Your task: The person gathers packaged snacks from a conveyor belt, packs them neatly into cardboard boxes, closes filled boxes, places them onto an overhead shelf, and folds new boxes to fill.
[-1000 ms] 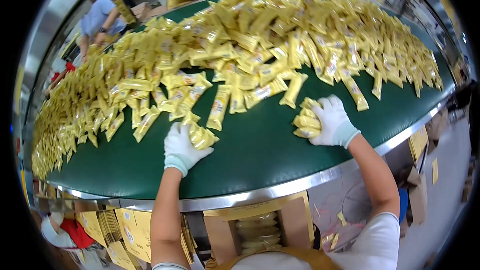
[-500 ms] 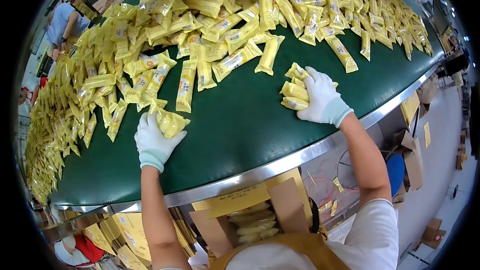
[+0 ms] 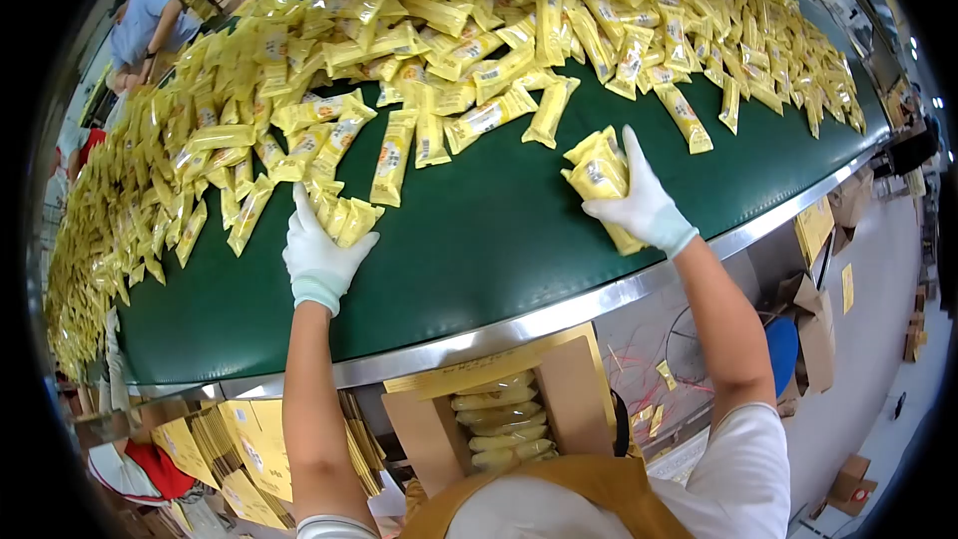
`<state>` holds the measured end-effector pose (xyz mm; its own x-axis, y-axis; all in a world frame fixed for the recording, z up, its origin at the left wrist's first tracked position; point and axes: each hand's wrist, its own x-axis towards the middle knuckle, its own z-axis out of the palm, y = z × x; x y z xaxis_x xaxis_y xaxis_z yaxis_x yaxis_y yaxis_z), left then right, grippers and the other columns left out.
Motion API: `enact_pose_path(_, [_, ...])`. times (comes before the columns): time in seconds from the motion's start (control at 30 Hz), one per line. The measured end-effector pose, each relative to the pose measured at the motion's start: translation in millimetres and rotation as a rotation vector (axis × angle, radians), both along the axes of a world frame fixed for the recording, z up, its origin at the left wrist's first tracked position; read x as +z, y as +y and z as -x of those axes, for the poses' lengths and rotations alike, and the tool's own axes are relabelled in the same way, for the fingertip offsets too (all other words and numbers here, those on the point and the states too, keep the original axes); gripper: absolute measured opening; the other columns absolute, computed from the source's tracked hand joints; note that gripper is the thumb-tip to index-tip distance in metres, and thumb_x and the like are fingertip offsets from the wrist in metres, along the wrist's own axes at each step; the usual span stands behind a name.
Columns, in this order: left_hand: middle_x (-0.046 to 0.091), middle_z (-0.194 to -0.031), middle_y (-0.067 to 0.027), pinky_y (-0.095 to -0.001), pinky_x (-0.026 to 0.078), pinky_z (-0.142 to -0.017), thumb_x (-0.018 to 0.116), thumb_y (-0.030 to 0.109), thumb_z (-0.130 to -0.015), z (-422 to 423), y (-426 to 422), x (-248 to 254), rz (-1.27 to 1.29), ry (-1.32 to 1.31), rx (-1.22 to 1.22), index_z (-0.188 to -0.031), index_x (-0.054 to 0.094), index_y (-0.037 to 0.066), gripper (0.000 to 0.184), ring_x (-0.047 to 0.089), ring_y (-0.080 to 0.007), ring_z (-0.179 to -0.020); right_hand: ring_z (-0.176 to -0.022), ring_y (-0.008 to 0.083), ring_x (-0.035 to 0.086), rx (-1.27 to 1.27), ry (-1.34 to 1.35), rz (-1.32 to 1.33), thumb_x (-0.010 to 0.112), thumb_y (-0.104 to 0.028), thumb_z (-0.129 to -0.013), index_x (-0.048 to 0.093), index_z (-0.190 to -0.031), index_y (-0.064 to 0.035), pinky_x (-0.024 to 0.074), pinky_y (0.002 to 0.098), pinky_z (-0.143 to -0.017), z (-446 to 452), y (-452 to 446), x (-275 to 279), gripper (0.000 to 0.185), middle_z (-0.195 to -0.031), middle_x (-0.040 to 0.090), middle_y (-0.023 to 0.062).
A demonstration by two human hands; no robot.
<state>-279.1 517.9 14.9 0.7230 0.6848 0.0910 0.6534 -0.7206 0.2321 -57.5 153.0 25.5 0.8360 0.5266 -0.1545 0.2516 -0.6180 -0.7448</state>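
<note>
My left hand (image 3: 323, 252), in a white glove, has its thumb and fingers around a small bunch of yellow packets (image 3: 347, 220) at the near edge of the pile. To the right, my right hand (image 3: 641, 202), also gloved, grips a stack of yellow packets (image 3: 601, 172) above the green belt (image 3: 479, 240). Its thumb and a finger are spread along the side of the stack. Beyond both hands lies a large heap of yellow wrapped packets (image 3: 499, 70).
An open carton (image 3: 577, 389) with filled bags inside stands below the belt's metal edge (image 3: 499, 331). Flat yellow cartons (image 3: 261, 449) are stacked at lower left. Another person (image 3: 150, 25) bends at the upper left. A blue stool (image 3: 781, 347) is at right.
The view has shifted. My right hand has turned, and its packets now stand more upright in a stack. My left hand's index finger has stretched out beside its bunch.
</note>
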Motion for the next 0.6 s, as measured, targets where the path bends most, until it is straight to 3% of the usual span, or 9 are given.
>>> enact_pose_path(0.07, [0.058,-0.128,-0.0166,-0.0403,0.053,-0.093,0.087,0.037,-0.073,18,27,-25,0.349,-0.361,-0.120,-0.159,0.018,0.005,0.115,0.062,-0.0280,-0.109,-0.135,0.0214,0.046,-0.026,0.504,-0.448,0.080,-0.020,-0.082,-0.003,-0.158,0.0090,0.0393,0.0353,-0.111,17,4,31,0.116,-0.149,0.045,0.0196])
enact_pose_path(0.13, [0.061,-0.123,-0.0144,-0.0312,0.054,-0.088,0.082,0.020,-0.081,34,30,-16,0.784,-0.711,-0.144,-0.155,0.022,-0.002,0.098,0.063,-0.0196,-0.101,-0.130,0.0191,0.048,0.011,0.680,-0.625,0.079,-0.024,-0.080,0.016,-0.157,0.0066,0.0395,0.0331,-0.109,36,5,44,0.104,-0.143,0.050,0.0136])
enact_pose_path(0.17, [0.060,-0.126,-0.0150,-0.0315,0.054,-0.089,0.078,0.023,-0.086,48,27,3,1.122,-0.729,-0.097,-0.150,0.031,-0.004,0.083,0.063,-0.0203,-0.104,-0.129,0.0183,0.049,0.030,0.788,-0.689,0.079,-0.024,-0.079,0.023,-0.156,0.0058,0.0391,0.0329,-0.110,48,5,59,0.100,-0.141,0.051,0.0117])
enact_pose_path(0.27, [0.061,-0.127,-0.0172,-0.0377,0.053,-0.096,0.067,0.048,-0.093,75,-14,41,1.390,-0.981,-0.179,-0.145,0.043,-0.001,0.076,0.064,-0.0256,-0.110,-0.125,0.0183,0.051,0.113,0.729,-0.635,0.078,-0.027,-0.078,0.032,-0.151,0.0038,0.0412,0.0316,-0.106,83,5,102,0.092,-0.135,0.053,0.0077])
enact_pose_path(0.37, [0.055,-0.141,-0.0238,-0.0439,0.050,-0.104,0.061,0.055,-0.096,97,-48,65,1.730,-1.171,-0.207,-0.151,0.036,0.001,0.081,0.060,-0.0325,-0.123,-0.115,0.0247,0.057,0.452,0.065,-0.537,0.078,-0.035,-0.077,0.035,-0.149,0.0042,0.0452,0.0361,-0.095,134,17,132,0.092,-0.126,0.057,0.0119])
enact_pose_path(0.43, [0.052,-0.142,-0.0252,-0.0457,0.051,-0.103,0.069,0.062,-0.087,103,-70,89,1.760,-1.200,-0.253,-0.153,0.032,0.002,0.096,0.059,-0.0347,-0.124,-0.102,0.0275,0.058,0.831,-0.531,-0.037,0.080,-0.040,-0.072,0.040,-0.145,0.0031,0.0450,0.0425,-0.084,157,24,157,0.093,-0.114,0.058,0.0130])
enact_pose_path(0.47, [0.053,-0.141,-0.0244,-0.0455,0.051,-0.103,0.071,0.063,-0.085,104,-79,100,1.761,-1.204,-0.309,-0.153,0.032,0.002,0.100,0.059,-0.0344,-0.123,-0.091,0.0276,0.056,0.924,-0.535,0.203,0.080,-0.042,-0.067,0.044,-0.141,0.0015,0.0409,0.0427,-0.074,179,30,164,0.093,-0.103,0.055,0.0110])
enact_pose_path(0.5, [0.053,-0.141,-0.0236,-0.0453,0.052,-0.103,0.073,0.065,-0.082,105,-86,107,1.770,-1.200,-0.371,-0.153,0.031,0.003,0.103,0.059,-0.0341,-0.123,-0.084,0.0271,0.057,0.999,-0.655,0.262,0.079,-0.045,-0.072,0.050,-0.134,-0.0011,0.0392,0.0404,-0.072,198,34,157,0.082,-0.092,0.054,0.0089])
enact_pose_path(0.6, [0.054,-0.140,-0.0222,-0.0442,0.053,-0.101,0.077,0.069,-0.075,108,-103,118,1.797,-1.130,-0.440,-0.153,0.031,0.005,0.111,0.060,-0.0314,-0.121,-0.095,0.0277,0.057,1.333,-0.732,0.682,0.077,-0.037,-0.068,0.044,-0.145,0.0013,0.0408,0.0426,-0.076,242,48,127,0.092,-0.106,0.055,0.0103])
